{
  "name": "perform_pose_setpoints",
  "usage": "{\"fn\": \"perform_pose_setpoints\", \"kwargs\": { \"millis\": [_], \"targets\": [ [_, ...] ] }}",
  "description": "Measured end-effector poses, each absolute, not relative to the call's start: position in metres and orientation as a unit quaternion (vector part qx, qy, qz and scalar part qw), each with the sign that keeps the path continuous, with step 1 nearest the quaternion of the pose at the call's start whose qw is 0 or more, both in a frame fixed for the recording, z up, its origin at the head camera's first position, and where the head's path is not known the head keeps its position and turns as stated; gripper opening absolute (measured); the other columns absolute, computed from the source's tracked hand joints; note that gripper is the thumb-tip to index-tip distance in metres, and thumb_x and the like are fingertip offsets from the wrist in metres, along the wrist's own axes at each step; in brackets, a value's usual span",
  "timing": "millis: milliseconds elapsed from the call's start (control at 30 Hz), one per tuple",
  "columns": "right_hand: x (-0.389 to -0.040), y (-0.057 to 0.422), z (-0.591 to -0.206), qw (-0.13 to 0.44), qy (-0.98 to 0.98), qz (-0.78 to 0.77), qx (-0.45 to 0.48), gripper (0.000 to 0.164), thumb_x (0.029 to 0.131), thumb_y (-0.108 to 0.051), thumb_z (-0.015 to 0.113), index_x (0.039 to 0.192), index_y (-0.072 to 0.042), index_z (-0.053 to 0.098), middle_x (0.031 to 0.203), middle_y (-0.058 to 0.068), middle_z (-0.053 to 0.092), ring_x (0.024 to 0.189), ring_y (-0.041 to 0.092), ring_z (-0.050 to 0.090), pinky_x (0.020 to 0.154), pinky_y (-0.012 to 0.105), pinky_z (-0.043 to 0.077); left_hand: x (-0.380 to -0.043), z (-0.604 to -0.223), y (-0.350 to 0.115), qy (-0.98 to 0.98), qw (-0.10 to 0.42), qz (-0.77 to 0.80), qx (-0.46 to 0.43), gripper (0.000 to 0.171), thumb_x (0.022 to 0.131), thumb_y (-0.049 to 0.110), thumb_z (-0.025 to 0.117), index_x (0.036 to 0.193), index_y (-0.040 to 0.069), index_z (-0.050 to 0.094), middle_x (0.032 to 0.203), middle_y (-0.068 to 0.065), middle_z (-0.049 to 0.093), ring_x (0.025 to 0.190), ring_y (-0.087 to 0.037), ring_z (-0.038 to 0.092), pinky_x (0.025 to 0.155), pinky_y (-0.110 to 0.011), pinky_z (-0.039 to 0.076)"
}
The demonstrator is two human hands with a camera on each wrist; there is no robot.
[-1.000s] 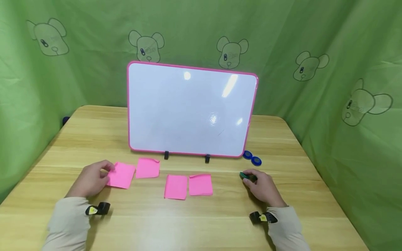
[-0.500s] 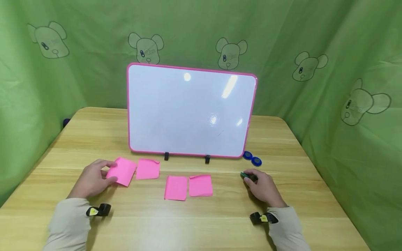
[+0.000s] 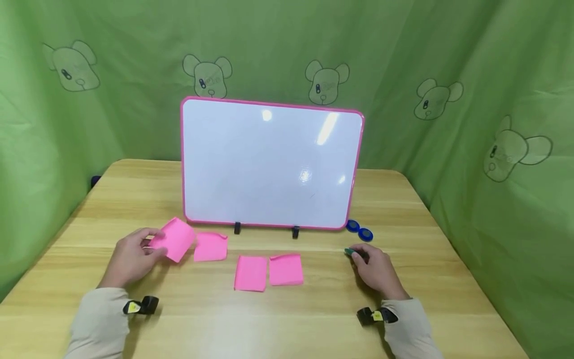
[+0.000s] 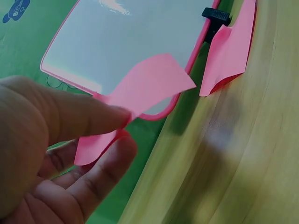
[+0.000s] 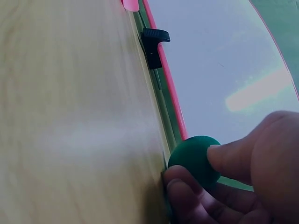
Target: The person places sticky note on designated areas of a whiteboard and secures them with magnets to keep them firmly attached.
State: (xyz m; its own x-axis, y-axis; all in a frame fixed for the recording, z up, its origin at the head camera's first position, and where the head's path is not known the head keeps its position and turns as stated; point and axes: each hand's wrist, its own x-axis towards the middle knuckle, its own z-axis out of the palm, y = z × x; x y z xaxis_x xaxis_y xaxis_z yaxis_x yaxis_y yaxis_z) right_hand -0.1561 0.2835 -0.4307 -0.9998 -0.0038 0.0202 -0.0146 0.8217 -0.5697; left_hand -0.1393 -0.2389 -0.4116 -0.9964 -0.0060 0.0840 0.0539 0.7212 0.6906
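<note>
My left hand (image 3: 130, 257) pinches a pink sticky note (image 3: 175, 242) between thumb and fingers at the left of the table. In the left wrist view this note (image 4: 152, 81) is bent and lifted off the wood. Three more pink notes lie on the table: one (image 3: 211, 247) close to the right of the held note, and two side by side, a left one (image 3: 251, 274) and a right one (image 3: 286, 270). My right hand (image 3: 376, 267) holds a green round magnet (image 5: 195, 157) between thumb and fingers, low over the table at the right.
A whiteboard (image 3: 264, 164) with a pink frame stands upright at the back, on black feet (image 3: 237, 228). Two blue round magnets, one (image 3: 353, 226) beside the other (image 3: 365, 234), lie by its lower right corner. Green curtains (image 3: 278, 40) surround the wooden table (image 3: 287, 329).
My left hand has lifted the sticky note off the table and tilted it, its upper edge turning up and right. The right hand stays nearly still with the magnet. The head view shifts slightly.
</note>
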Motion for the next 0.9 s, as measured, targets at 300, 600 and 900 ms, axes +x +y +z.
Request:
{"fn": "perform_pose_setpoints", "kwargs": {
  "millis": [300,600,900],
  "targets": [
    [-0.157,0.282,-0.432,0.016,-0.933,0.359,-0.014,0.023,0.101,-0.009,0.048,0.115,0.0,0.063,0.091,0.009,0.066,0.079,0.02,0.06,0.071,0.035,0.052,-0.14,-0.407,-0.232,-0.913,0.038,-0.406,-0.01,0.026,0.083,0.006,0.073,0.105,-0.001,0.06,0.113,-0.027,0.059,0.092,-0.035,0.065,0.077,-0.042,0.057],
    [-0.161,0.281,-0.427,0.045,-0.908,0.417,-0.009,0.019,0.097,-0.008,0.056,0.111,0.002,0.063,0.092,0.013,0.066,0.079,0.022,0.065,0.065,0.024,0.054,-0.142,-0.404,-0.231,-0.892,0.056,-0.448,-0.026,0.021,0.084,0.0,0.068,0.103,-0.003,0.06,0.11,-0.028,0.062,0.095,-0.037,0.066,0.078,-0.034,0.057],
    [-0.169,0.28,-0.422,0.035,-0.887,0.46,-0.012,0.023,0.099,-0.012,0.056,0.116,0.003,0.06,0.098,0.017,0.064,0.082,0.025,0.066,0.069,0.024,0.055,-0.148,-0.401,-0.233,-0.883,0.051,-0.465,-0.038,0.033,0.084,-0.005,0.066,0.115,-0.006,0.057,0.122,-0.031,0.053,0.1,-0.041,0.062,0.078,-0.031,0.057]
  ]
}}
